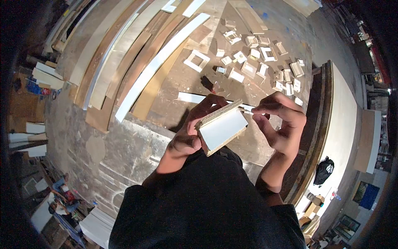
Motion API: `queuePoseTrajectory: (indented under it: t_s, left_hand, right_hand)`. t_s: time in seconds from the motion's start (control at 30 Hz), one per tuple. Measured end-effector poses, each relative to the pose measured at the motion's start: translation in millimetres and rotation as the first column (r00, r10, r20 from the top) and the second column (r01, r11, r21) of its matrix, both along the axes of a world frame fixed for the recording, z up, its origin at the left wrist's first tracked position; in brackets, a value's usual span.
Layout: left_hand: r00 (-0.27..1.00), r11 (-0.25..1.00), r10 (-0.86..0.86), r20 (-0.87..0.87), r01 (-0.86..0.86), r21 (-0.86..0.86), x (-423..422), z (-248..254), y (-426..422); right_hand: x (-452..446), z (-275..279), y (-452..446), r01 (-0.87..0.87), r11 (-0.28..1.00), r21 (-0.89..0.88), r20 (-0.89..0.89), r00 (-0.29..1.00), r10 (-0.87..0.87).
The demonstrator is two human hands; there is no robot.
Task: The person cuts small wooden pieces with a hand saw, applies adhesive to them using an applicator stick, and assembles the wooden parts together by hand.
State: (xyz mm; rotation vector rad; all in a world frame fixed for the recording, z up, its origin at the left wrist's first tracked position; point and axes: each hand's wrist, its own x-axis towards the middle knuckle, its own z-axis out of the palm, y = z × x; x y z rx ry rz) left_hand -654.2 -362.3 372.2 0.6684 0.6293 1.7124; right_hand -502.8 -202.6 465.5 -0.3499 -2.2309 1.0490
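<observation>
My left hand [192, 128] grips a small wooden box [224, 128] with a white panel face and rough, raw board edges. The box is tilted above the floor in front of my chest. At its upper right corner, my right hand [282, 120] is closed in a pinch on a thin white piece [247, 108]. That piece reaches toward the box edge; I cannot tell whether it touches. A dark-bristled brush [206, 84] lies just beyond my left hand, near a white strip [192, 97] on the floor.
Long boards and white strips [161, 66] lie across the left side. Several small wooden boxes and frames [248, 68] are scattered ahead to the right. A long pale panel [338, 137] with a black bag [323, 171] stands at right. A person [62, 203] is at far lower left.
</observation>
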Motion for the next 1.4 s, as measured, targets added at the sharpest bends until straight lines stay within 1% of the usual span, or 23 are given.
queuePoseTrajectory:
  t_s: [0.03,0.1,0.13,0.17,0.23,0.3,0.4,0.53,0.6,0.63,0.7,0.83,0.9,0.97,1.03,1.1,1.13,1.17,1.23,1.3,1.33,1.37,1.4]
  left_hand:
    - [1.000,1.000,-0.002,-0.001,0.002,0.000,1,3,1]
    - [0.990,0.999,-0.029,0.138,0.027,0.018,5,9,4]
    - [0.990,0.999,-0.033,0.138,0.031,0.017,6,7,3]
    - [0.991,1.000,-0.024,0.129,0.022,0.013,5,5,1]
    - [0.993,1.000,-0.016,0.118,0.014,0.010,3,1,2]
    - [0.998,0.997,-0.028,-0.056,0.032,0.073,-1,-1,6]
    - [0.999,1.000,-0.016,-0.033,0.016,0.007,-2,0,3]
    - [0.999,0.999,-0.031,-0.040,0.032,0.041,-2,3,7]
    - [0.996,0.995,-0.048,0.074,0.042,0.088,2,6,10]
    - [0.996,0.995,-0.053,0.074,0.046,0.088,3,3,12]
    - [0.999,0.993,-0.013,0.050,0.007,0.120,4,-6,14]
    - [0.998,0.992,0.008,0.069,-0.017,0.126,1,-1,12]
    - [0.999,0.998,-0.033,0.008,0.032,0.051,-4,2,8]
    - [0.999,1.000,-0.019,0.039,0.018,0.017,-2,1,4]
    - [0.997,1.000,-0.013,0.070,0.015,-0.020,-2,0,3]
    - [0.989,0.995,-0.084,0.119,0.076,0.069,-5,-2,7]
    - [0.989,0.994,-0.087,0.119,0.079,0.070,-5,2,6]
    - [0.991,0.997,-0.069,0.111,0.065,0.045,-4,8,4]
    - [0.994,0.999,-0.036,0.102,0.034,0.023,-6,10,2]
    - [0.992,0.997,0.061,-0.106,-0.065,-0.031,-9,7,-1]
    - [0.988,0.993,0.058,-0.146,-0.072,-0.093,-11,14,-3]
    - [0.988,0.993,0.058,-0.145,-0.072,-0.091,-12,10,0]
    - [0.978,0.992,0.121,-0.167,-0.117,0.038,-13,5,5]
  right_hand:
    - [0,0,0,-0.020,1.000,-0.017,-0.046,0.999,0.019]
    - [-1,1,-3,-0.055,0.998,-0.018,-0.062,0.997,0.054]
    - [-3,1,-5,-0.092,0.996,-0.017,-0.079,0.993,0.091]
    - [-5,2,-7,-0.088,0.996,-0.017,-0.079,0.993,0.087]
    - [-9,2,-9,-0.053,0.997,-0.050,-0.001,0.999,0.053]
    - [-7,-6,-1,-0.078,0.996,-0.047,-0.023,0.997,0.077]
    - [-3,-20,10,-0.060,0.997,-0.056,-0.005,0.998,0.060]
    - [0,-25,13,-0.040,0.995,-0.096,-0.025,0.999,0.038]
    - [-2,-24,11,-0.134,0.984,-0.119,-0.135,0.984,0.117]
    - [-3,-23,9,-0.129,0.984,-0.119,-0.135,0.984,0.113]
    - [-5,-21,5,-0.081,0.984,-0.157,-0.052,0.996,0.073]
    - [-2,-33,15,-0.045,0.986,-0.163,-0.052,0.998,0.037]
    - [-1,-33,15,-0.044,0.984,-0.170,-0.058,0.998,0.034]
    - [-2,-32,12,-0.096,0.974,-0.204,-0.133,0.989,0.069]
    - [-8,-26,6,-0.103,0.976,-0.193,-0.121,0.989,0.081]
    - [-10,-25,5,-0.107,0.978,-0.177,-0.109,0.990,0.088]
    - [-10,-25,6,-0.083,0.981,-0.178,-0.064,0.995,0.073]
    - [-11,-26,8,-0.064,0.982,-0.177,-0.018,0.998,0.062]
    - [-7,-27,7,-0.068,0.980,-0.188,-0.018,0.998,0.066]
    - [-4,-22,1,-0.015,0.965,-0.261,-0.036,0.999,0.006]
    - [-3,-19,-2,-0.022,0.963,-0.268,-0.060,0.998,0.006]
    - [-4,-16,-6,-0.022,0.964,-0.267,-0.059,0.998,0.006]
    - [-6,-12,-10,-0.084,0.964,-0.251,-0.116,0.992,0.056]
